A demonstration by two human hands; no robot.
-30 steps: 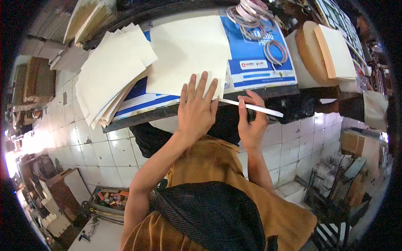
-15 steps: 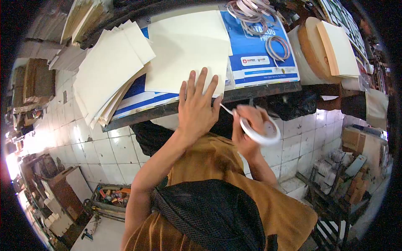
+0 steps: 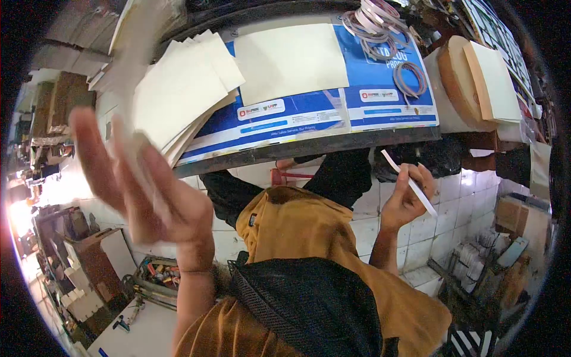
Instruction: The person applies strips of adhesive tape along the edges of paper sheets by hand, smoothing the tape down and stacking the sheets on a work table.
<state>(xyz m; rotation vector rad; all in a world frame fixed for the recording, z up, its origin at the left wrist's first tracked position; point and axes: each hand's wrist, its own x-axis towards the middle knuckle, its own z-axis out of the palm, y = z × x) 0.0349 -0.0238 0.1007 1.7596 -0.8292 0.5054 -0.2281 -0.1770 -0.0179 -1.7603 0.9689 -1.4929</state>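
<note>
My left hand (image 3: 157, 190) is raised on the left, smeared by motion. A pale sheet (image 3: 135, 62), blurred and almost edge-on, runs up from between its fingers. On the right, below the bench edge, my right hand (image 3: 410, 193) is closed round a roll of white tape (image 3: 421, 195), now seen edge-on. One cream sheet (image 3: 291, 62) lies flat on the blue printed poster (image 3: 285, 119). Left of it, a fanned stack of cream sheets (image 3: 178, 89) overhangs the bench's front edge.
Coiled strips (image 3: 375, 27) and a separate ring of strip (image 3: 410, 80) lie on the poster's right side. A round wooden block (image 3: 461, 77) carries more cream sheets (image 3: 491, 83). A box of small items (image 3: 160, 273) sits low on the left. Under the bench shows a red-handled object (image 3: 288, 177).
My left hand has left the bench and swung up left with the pale sheet, uncovering more of the poster. My right hand has moved right with the tape roll, turning it edge-on.
</note>
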